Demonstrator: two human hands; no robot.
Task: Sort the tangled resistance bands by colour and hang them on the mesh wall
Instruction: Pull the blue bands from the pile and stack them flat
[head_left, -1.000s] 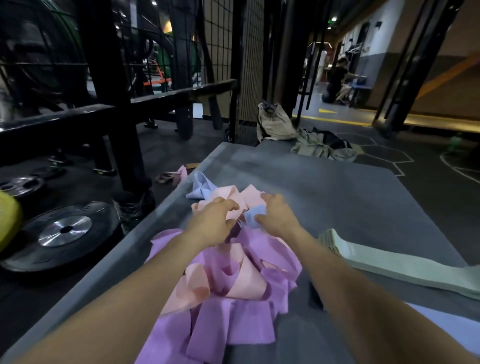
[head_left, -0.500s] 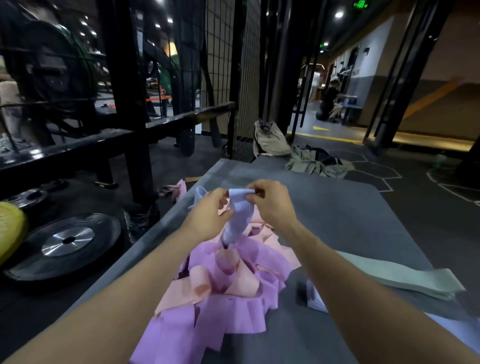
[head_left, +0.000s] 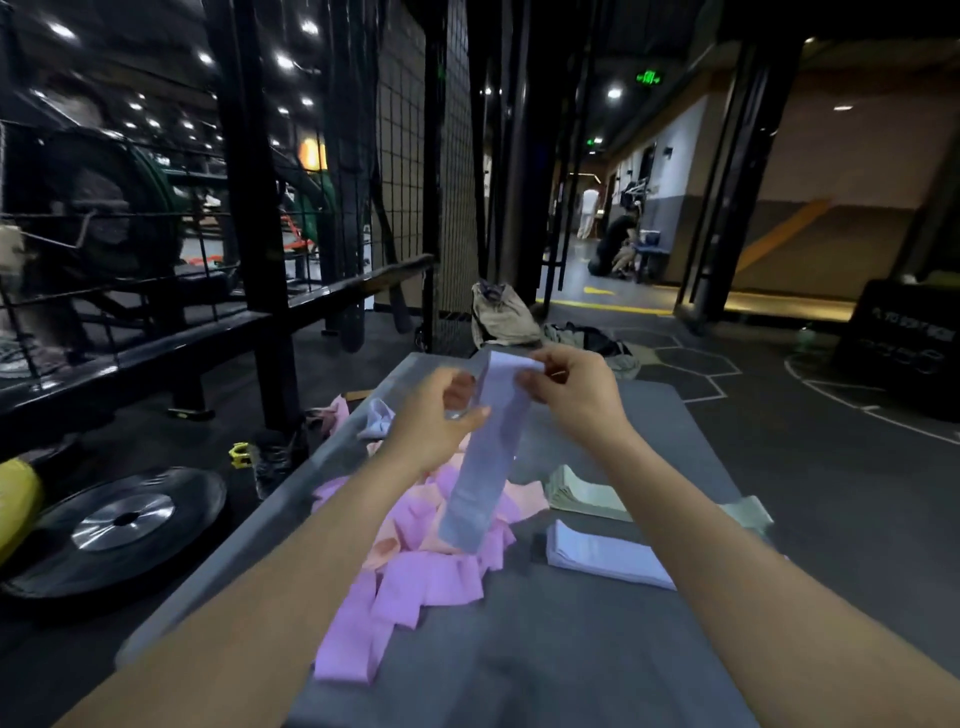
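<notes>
Grey mat (head_left: 597, 649), blue band (head_left: 485, 467) w/ both hands.

**Grey bench and what lies on it**

A grey padded bench (head_left: 597, 649) runs away from the viewer, its left edge beside the dark floor (head_left: 831, 493). On its left half lies a tangled heap of purple and peach bands (head_left: 415, 577), one purple loop trailing toward the near end. A pale blue band (head_left: 376, 418) sits at the heap's far side, near the edge. To the right lie a flat stack of pale blue bands (head_left: 605, 558) and, beyond it, a stack of pale green bands (head_left: 584, 493).
</notes>
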